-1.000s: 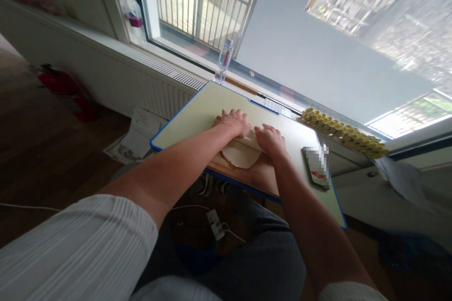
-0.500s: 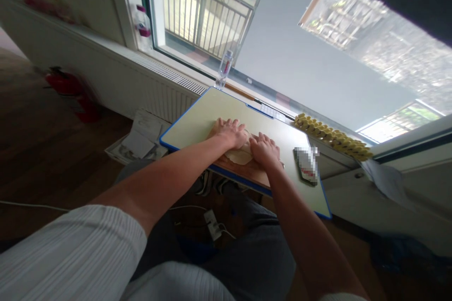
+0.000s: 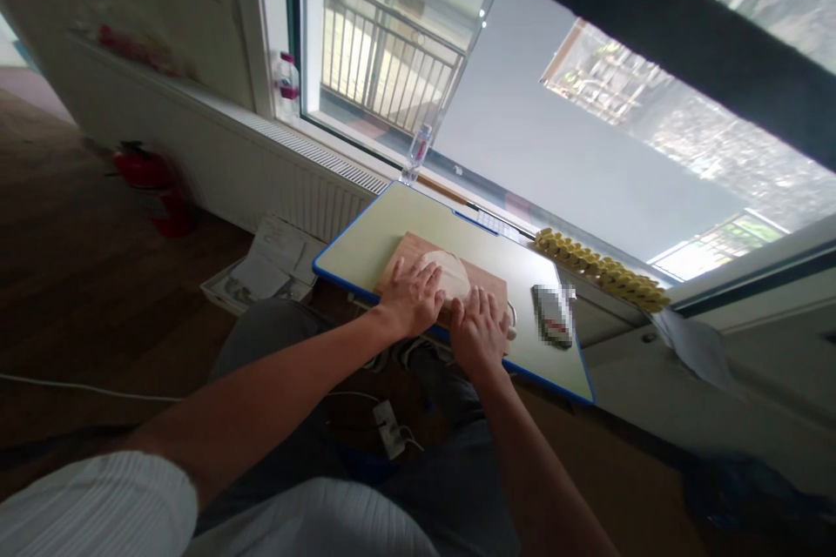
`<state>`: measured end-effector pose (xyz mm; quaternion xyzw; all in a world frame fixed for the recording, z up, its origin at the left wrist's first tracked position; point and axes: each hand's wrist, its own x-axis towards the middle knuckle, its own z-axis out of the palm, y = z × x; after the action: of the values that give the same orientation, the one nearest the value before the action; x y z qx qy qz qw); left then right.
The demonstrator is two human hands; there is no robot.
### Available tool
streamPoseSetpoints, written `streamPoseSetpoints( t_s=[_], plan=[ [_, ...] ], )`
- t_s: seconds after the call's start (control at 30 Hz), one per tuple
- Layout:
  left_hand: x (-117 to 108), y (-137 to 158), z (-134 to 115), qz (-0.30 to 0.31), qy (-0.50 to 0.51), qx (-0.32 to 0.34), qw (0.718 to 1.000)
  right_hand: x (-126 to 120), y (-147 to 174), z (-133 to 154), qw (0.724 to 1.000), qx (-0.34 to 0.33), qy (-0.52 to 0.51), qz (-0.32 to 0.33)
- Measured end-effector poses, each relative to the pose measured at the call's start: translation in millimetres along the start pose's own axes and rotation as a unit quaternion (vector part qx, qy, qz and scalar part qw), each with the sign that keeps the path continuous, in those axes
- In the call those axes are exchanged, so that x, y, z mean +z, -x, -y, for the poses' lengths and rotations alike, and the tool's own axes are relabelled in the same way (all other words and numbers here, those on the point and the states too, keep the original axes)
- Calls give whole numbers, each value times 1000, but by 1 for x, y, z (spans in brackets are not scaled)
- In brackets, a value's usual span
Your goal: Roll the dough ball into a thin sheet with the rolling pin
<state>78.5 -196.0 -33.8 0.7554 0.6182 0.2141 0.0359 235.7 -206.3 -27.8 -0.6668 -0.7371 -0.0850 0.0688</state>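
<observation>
A round, flat sheet of pale dough [image 3: 449, 268] lies on a wooden cutting board [image 3: 488, 275]. My left hand [image 3: 411, 296] rests palm down over the near left part of the dough, its fingers stretched forward. Beside it, my right hand [image 3: 480, 326] lies flat at the board's near right, fingers also extended. A pale rounded end [image 3: 511, 333] sticks out past my right hand; it looks like the tip of a rolling pin, mostly hidden beneath the hands. Near it, a metal loop handle curves from the board's right side.
The board lies on a small blue-edged table [image 3: 369, 235] by the window. A partly blurred packet [image 3: 553, 315] sits on its right side. Behind stand a clear bottle [image 3: 416, 153] and a yellow knobbly strip [image 3: 597, 268]. A power strip [image 3: 389, 429] lies on the floor.
Both hands have drawn back towards my body, uncovering the dough and the far part of the board. The view has tilted upward slightly.
</observation>
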Motion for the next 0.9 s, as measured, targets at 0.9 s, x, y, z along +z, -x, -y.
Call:
streamPoseSetpoints(
  t_s=[0.9],
  plan=[
    [2, -118, 21, 122, 21, -51, 991, 6, -116, -11, 995, 24, -62, 79]
  ],
)
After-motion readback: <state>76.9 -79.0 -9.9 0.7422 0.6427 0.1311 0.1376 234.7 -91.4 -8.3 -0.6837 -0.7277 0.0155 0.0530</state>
